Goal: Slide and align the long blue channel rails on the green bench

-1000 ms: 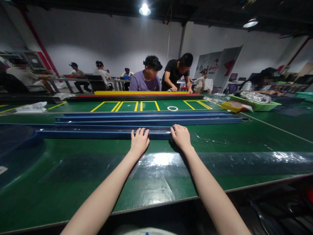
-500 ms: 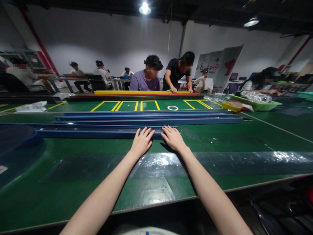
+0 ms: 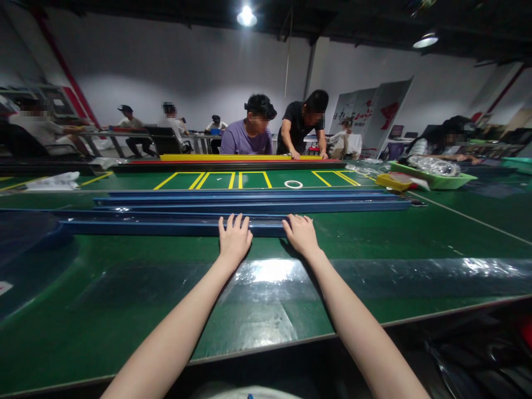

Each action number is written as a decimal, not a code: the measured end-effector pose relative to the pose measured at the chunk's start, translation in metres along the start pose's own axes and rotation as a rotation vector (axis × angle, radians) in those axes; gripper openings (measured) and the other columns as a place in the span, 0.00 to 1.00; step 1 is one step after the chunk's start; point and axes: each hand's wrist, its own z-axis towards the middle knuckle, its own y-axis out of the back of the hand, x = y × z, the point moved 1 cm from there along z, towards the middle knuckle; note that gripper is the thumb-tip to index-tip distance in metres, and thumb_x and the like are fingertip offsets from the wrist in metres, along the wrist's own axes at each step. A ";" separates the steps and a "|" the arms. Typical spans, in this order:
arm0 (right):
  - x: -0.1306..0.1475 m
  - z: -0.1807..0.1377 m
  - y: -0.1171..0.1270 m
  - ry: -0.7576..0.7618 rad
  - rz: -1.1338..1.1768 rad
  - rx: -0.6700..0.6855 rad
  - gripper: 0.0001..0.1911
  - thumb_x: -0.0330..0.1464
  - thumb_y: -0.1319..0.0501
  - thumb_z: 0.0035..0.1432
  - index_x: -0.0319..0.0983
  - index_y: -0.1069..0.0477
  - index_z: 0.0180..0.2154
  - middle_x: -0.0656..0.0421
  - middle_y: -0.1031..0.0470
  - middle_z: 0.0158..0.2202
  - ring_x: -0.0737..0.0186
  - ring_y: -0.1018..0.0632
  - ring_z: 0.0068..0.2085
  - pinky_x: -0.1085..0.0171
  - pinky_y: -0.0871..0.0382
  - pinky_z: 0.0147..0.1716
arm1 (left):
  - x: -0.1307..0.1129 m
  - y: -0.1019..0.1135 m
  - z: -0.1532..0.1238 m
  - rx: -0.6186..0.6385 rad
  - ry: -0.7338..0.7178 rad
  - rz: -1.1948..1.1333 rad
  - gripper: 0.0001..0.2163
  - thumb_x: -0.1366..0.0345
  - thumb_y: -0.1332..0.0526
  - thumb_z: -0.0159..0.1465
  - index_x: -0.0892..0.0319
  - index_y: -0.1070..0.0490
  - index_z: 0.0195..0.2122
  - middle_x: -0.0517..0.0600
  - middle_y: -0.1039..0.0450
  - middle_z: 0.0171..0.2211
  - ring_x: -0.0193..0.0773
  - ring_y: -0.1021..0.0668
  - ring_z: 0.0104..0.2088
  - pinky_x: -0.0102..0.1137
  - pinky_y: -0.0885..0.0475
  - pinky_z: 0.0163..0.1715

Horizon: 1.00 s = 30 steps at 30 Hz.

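Note:
A long blue channel-shaped strip (image 3: 145, 228) lies across the table in front of me. Clear, shiny film appears to lie along its trough. My left hand (image 3: 235, 239) rests on the strip with its fingers spread over the trough. At the strip's right end, my right hand (image 3: 302, 234) lies with its fingers stretched over the top, hiding that end. Both palms face down, with a short stretch of blue strip showing between them.
Behind lie more blue strips (image 3: 257, 205) and a white ring (image 3: 293, 184). A wide clear sheet (image 3: 374, 277) covers the near part of the green table (image 3: 137, 338). A large blue roll (image 3: 29, 238) sits left. Two people (image 3: 247, 138) work opposite, near a green tray (image 3: 446, 180).
My left hand has moved left along the strip and my right hand slightly right, widening the gap between them. Glints of clear film right of my right hand no longer show.

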 end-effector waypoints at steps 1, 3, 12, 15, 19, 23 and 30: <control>0.004 -0.001 -0.001 0.066 0.028 0.019 0.21 0.39 0.57 0.64 0.35 0.34 0.49 0.50 0.27 0.48 0.56 0.30 0.53 0.57 0.48 0.54 | -0.001 0.000 0.000 0.007 -0.029 -0.016 0.17 0.65 0.49 0.62 0.59 0.32 0.51 0.57 0.33 0.53 0.52 0.35 0.55 0.51 0.48 0.56; 0.010 -0.003 -0.003 0.179 0.069 0.055 0.23 0.40 0.57 0.64 0.36 0.39 0.55 0.51 0.32 0.54 0.57 0.35 0.57 0.57 0.49 0.55 | -0.002 -0.001 0.000 0.036 -0.095 -0.043 0.17 0.64 0.50 0.63 0.58 0.33 0.52 0.55 0.33 0.54 0.50 0.35 0.56 0.50 0.47 0.56; -0.004 0.001 0.005 0.023 0.005 -0.022 0.24 0.41 0.61 0.65 0.38 0.34 0.50 0.50 0.29 0.51 0.58 0.31 0.53 0.57 0.49 0.53 | -0.002 -0.001 -0.001 0.016 -0.017 0.002 0.16 0.59 0.46 0.61 0.58 0.29 0.46 0.59 0.30 0.50 0.54 0.31 0.50 0.52 0.44 0.52; -0.010 0.002 0.008 -0.101 -0.029 -0.035 0.26 0.43 0.61 0.65 0.38 0.31 0.45 0.51 0.24 0.43 0.59 0.27 0.46 0.57 0.48 0.51 | -0.001 0.001 -0.001 -0.002 0.020 0.046 0.16 0.57 0.45 0.61 0.60 0.29 0.44 0.60 0.29 0.48 0.54 0.30 0.49 0.52 0.44 0.52; -0.006 0.000 0.008 -0.093 -0.059 -0.008 0.26 0.44 0.62 0.65 0.38 0.29 0.40 0.52 0.24 0.41 0.57 0.27 0.45 0.56 0.48 0.50 | 0.000 0.001 0.000 0.006 0.013 0.036 0.17 0.57 0.45 0.61 0.61 0.30 0.47 0.61 0.31 0.50 0.54 0.32 0.52 0.52 0.46 0.54; 0.003 -0.003 0.003 0.114 -0.009 0.052 0.24 0.42 0.59 0.65 0.38 0.32 0.49 0.52 0.31 0.53 0.56 0.33 0.54 0.57 0.46 0.52 | -0.001 -0.001 0.001 0.077 -0.170 -0.052 0.19 0.59 0.47 0.63 0.59 0.36 0.54 0.57 0.34 0.55 0.49 0.34 0.55 0.47 0.45 0.55; 0.006 -0.003 0.005 0.244 0.068 0.090 0.23 0.41 0.57 0.64 0.38 0.36 0.54 0.52 0.36 0.58 0.59 0.36 0.58 0.59 0.46 0.54 | -0.002 -0.004 0.000 0.151 -0.309 -0.097 0.19 0.59 0.49 0.65 0.54 0.38 0.56 0.53 0.36 0.56 0.45 0.35 0.56 0.44 0.43 0.54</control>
